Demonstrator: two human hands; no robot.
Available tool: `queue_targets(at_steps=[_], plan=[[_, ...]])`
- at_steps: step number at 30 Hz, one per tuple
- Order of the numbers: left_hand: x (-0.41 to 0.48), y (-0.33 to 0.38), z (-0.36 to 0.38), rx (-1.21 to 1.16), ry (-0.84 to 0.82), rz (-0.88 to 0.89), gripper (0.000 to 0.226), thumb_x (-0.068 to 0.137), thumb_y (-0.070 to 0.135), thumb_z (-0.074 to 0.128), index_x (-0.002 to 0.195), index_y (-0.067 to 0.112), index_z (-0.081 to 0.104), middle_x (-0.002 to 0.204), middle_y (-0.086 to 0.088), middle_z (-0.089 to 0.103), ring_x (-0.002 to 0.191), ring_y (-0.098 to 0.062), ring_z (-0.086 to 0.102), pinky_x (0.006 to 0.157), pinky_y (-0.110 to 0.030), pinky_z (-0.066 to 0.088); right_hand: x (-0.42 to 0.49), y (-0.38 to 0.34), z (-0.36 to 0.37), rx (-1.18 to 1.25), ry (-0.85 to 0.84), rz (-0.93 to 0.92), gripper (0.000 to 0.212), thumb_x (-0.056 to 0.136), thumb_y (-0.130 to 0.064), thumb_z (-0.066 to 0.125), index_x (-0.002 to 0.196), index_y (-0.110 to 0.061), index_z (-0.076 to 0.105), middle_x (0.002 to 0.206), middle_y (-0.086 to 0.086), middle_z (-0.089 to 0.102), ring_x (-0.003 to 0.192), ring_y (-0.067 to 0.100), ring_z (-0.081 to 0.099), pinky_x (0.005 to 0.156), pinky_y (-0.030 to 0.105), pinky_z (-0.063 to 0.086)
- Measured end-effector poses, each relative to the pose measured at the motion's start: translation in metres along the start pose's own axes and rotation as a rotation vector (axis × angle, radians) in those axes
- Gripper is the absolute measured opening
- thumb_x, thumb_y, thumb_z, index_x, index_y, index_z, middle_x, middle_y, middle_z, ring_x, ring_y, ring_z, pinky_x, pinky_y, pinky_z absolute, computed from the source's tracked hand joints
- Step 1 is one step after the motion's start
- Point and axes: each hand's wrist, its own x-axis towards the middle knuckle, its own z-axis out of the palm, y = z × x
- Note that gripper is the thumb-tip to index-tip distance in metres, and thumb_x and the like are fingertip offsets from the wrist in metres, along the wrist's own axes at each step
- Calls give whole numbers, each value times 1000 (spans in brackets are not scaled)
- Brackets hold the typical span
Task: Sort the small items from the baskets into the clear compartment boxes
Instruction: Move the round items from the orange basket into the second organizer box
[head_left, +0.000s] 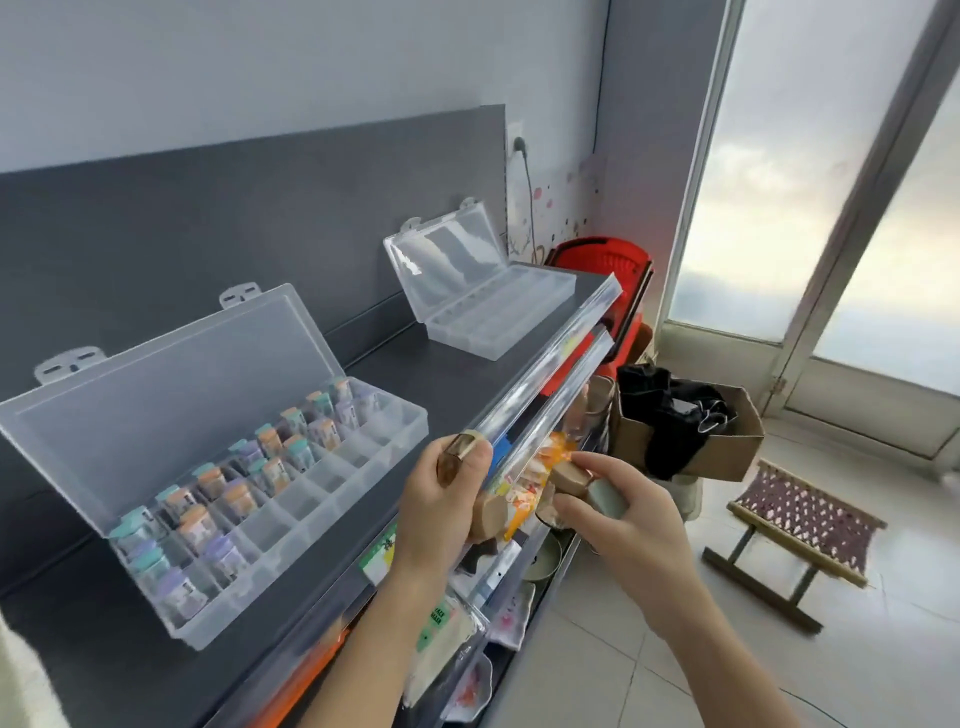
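A clear compartment box (332, 475) lies open on the grey shelf at the left, its back rows filled with several small bottles (234, 499) with teal, orange and purple caps. A second clear box (498, 317) stands open and empty farther right on the shelf. My left hand (447, 499) grips small brown bottles (488, 514) in front of the shelf edge. My right hand (618, 514) holds a brown-capped small bottle (569, 478) and a pale green one (605, 496) beside it. Both hands are close together, just off the shelf's front rail.
A red basket (602, 260) stands at the shelf's far right end. A cardboard box (727, 441) with black cloth sits below it. Lower shelves (467, 623) hold packets and dishes. A small folding stool (800, 525) stands on the tiled floor by the window.
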Motion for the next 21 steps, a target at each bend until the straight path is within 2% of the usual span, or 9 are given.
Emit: queue_targets(at_steps=[2, 5, 8, 11, 15, 18, 21], plan=[[24, -1, 17, 26, -6, 42, 24, 85, 49, 59, 103, 33, 59, 96, 7, 68, 87, -6, 65, 66, -22, 51, 23, 6, -10, -11, 20, 3, 35, 74, -11, 76, 103, -29, 66, 93, -11, 69, 80, -1, 63, 69, 11, 49], [63, -4, 42, 55, -30, 94, 40, 80, 58, 55, 110, 31, 57, 100, 6, 65, 91, -10, 64, 64, -18, 51, 63, 15, -23, -40, 39, -4, 35, 74, -12, 77, 102, -30, 65, 92, -11, 69, 80, -1, 63, 69, 14, 51], [108, -3, 63, 73, -51, 119, 56, 71, 67, 50, 113, 29, 56, 101, 6, 64, 93, -12, 63, 73, -24, 54, 110, 20, -30, -43, 46, -2, 34, 75, -12, 77, 100, -30, 64, 91, -9, 69, 75, 1, 63, 63, 15, 49], [155, 2, 81, 53, -67, 103, 56, 72, 70, 46, 109, 29, 54, 99, 5, 64, 91, -12, 63, 79, -32, 56, 160, 21, -34, -70, 32, 18, 32, 75, -14, 77, 101, -29, 65, 90, -7, 69, 75, 6, 64, 63, 17, 50], [212, 14, 99, 15, -68, 83, 47, 76, 68, 40, 104, 33, 52, 96, 3, 63, 87, -12, 62, 67, -25, 51, 224, 22, -37, -76, 26, 30, 30, 74, -16, 77, 97, -31, 66, 86, -9, 69, 71, 4, 64, 61, 17, 50], [242, 15, 106, 43, -81, 90, 37, 77, 66, 41, 99, 38, 51, 96, 3, 62, 88, -14, 62, 70, -25, 52, 263, 26, -34, -68, 20, 47, 29, 73, -16, 77, 96, -31, 67, 85, -10, 69, 75, 6, 64, 69, 23, 53], [271, 13, 108, 84, -48, 79, 37, 81, 61, 45, 107, 36, 52, 99, 9, 61, 90, -6, 60, 70, -19, 46, 303, 32, -30, -34, -4, 52, 29, 73, -15, 76, 94, -32, 67, 85, -7, 69, 79, 13, 65, 73, 31, 56]])
